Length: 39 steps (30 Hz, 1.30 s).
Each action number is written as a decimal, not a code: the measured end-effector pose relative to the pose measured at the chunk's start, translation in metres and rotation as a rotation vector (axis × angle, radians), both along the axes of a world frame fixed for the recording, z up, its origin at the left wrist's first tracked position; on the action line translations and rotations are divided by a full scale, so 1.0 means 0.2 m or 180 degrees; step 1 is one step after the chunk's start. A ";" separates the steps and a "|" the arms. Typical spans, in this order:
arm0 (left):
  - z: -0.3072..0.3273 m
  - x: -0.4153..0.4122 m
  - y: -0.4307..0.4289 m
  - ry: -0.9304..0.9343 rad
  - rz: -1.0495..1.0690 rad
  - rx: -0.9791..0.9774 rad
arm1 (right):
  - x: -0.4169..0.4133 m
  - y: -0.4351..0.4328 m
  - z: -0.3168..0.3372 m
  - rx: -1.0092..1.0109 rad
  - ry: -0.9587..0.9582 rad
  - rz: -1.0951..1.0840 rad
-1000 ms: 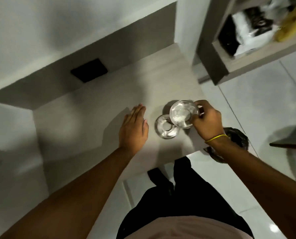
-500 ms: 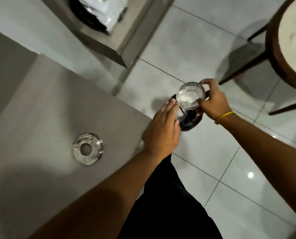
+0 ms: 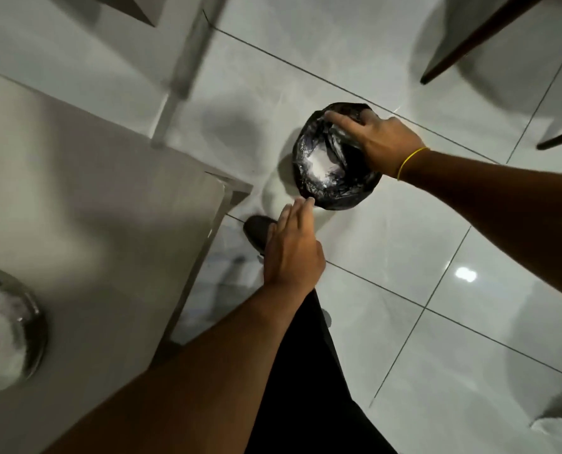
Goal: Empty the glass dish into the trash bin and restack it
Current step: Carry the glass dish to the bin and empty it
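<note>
A small trash bin (image 3: 340,199) lined with a black bag stands on the floor just past the table corner. My right hand (image 3: 383,142) is over the bin's mouth, shut on the glass dish (image 3: 343,136), which is tipped down into the bin and mostly hidden under my fingers. A white heap (image 3: 320,170) lies inside the bag. Beside the bin's near rim, my left hand (image 3: 294,249) hovers with its fingers apart and nothing in it. A second glass dish (image 3: 6,329) sits on the table at the far left.
The grey table (image 3: 93,191) fills the left side, its corner close to the bin. Dark chair legs (image 3: 463,44) stand on the white tiled floor at upper right. My dark shoe (image 3: 256,232) is next to the bin.
My right hand carried the glass dish from the table out over the bin and tipped it down into it. The white contents now lie in the bag. My left hand moved off the table towards the bin.
</note>
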<state>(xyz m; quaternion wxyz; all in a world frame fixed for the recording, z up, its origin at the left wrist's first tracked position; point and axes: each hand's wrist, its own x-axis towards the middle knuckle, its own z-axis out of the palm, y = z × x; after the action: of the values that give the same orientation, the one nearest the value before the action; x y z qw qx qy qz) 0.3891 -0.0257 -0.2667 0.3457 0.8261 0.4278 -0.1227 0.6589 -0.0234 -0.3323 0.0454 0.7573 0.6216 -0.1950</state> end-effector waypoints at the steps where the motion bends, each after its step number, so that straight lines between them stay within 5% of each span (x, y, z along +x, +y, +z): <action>1: -0.03 0.00 -0.01 -0.0022 0.0007 -0.0011 | 0.02 0.00 -0.04 -0.0094 -0.0110 0.0137; 14: -0.19 -0.05 -0.02 0.0254 -0.0142 -0.0081 | 0.07 0.14 -0.26 -0.0593 -0.0689 0.1079; 26: -0.21 -0.06 -0.02 0.0198 -0.0237 -0.0075 | -0.01 0.14 -0.32 -0.0636 -0.0460 0.1054; 39: -0.22 -0.09 -0.02 -0.0063 -0.0198 0.0029 | -0.07 0.17 -0.31 -0.0970 -0.1224 0.1311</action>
<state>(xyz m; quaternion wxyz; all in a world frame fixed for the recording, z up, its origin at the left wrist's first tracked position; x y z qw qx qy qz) 0.3721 -0.0303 -0.3101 0.3422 0.8418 0.3989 -0.1233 0.6453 0.0099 -0.3933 0.3135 0.6230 0.7055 -0.1259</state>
